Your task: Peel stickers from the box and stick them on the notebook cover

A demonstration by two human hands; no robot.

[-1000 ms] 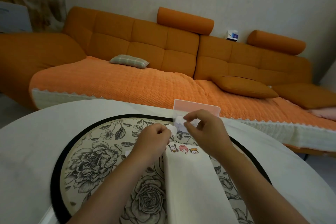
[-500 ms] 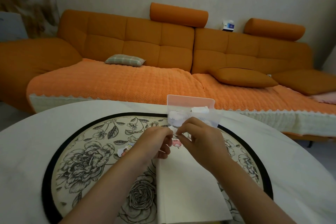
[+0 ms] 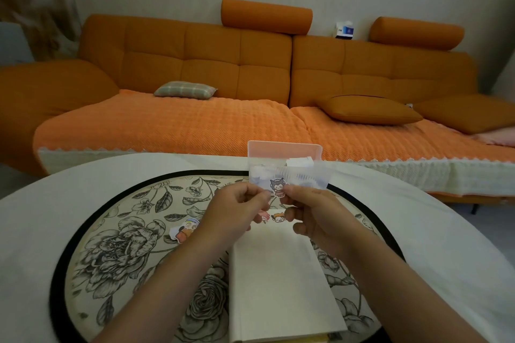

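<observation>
Getting a sticker ready
Left hand (image 3: 237,211) and right hand (image 3: 315,214) pinch the small cartoon paper sticker (image 3: 277,188), probably peeling it, just above the white notebook (image 3: 278,273).

A cream notebook (image 3: 278,273) lies closed, with two small stickers (image 3: 263,216) stuck at its far edge. A dark-haired sticker (image 3: 277,188) is held up just before the translucent box (image 3: 306,178). A loose sticker (image 3: 185,230) lies to the left.

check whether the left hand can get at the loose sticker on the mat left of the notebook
Probably yes: the loose sticker lies uncovered beside the left hand, though it is busy pinching a second sticker with the right hand.
</observation>
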